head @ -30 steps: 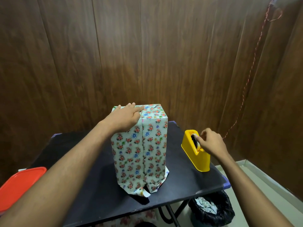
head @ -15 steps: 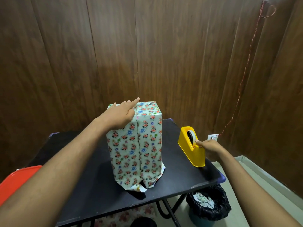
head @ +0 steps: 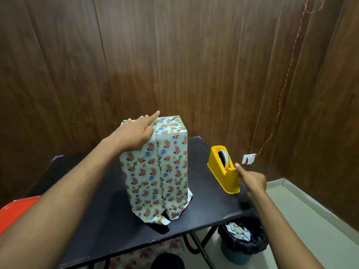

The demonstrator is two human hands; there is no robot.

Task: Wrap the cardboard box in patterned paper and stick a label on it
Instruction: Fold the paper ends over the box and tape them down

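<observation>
One tall floral-papered box [head: 155, 167] under flat left hand [head: 134, 133] — right hand [head: 250, 178] pinching glossy yellow dispenser's [head: 223, 169] tape end.

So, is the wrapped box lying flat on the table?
No, the wrapped box stands upright on the black table, with the left hand on its top.

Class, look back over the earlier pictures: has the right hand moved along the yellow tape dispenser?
Yes. The right hand has slid from the tape roll on the tape dispenser to its near end, toward the person.
</observation>
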